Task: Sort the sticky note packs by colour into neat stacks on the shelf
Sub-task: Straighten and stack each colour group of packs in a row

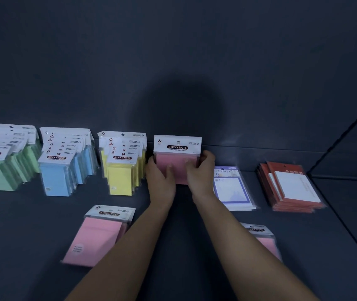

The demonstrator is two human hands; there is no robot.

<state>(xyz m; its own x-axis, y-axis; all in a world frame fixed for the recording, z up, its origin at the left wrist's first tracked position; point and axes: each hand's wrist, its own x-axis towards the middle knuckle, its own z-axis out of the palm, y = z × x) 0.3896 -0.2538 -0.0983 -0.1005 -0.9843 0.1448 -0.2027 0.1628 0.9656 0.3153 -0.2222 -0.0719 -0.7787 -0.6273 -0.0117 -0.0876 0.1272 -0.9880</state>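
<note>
Both my hands hold an upright pink sticky note pack (177,157) at the back of the dark shelf (32,224), just right of the yellow row. My left hand (160,177) grips its left edge and my right hand (199,172) grips its right edge. Rows of green packs (4,161), blue packs (64,166) and yellow packs (123,166) stand to the left. Another pink pack (97,235) lies flat near the front left. A third pink pack (264,240) lies at the front right, partly hidden by my right forearm.
A stack of purple-framed note packs (231,187) lies just right of my right hand. A stack of red packs (290,187) lies further right. The shelf's back wall rises behind the rows, and a side panel (351,148) closes the right end.
</note>
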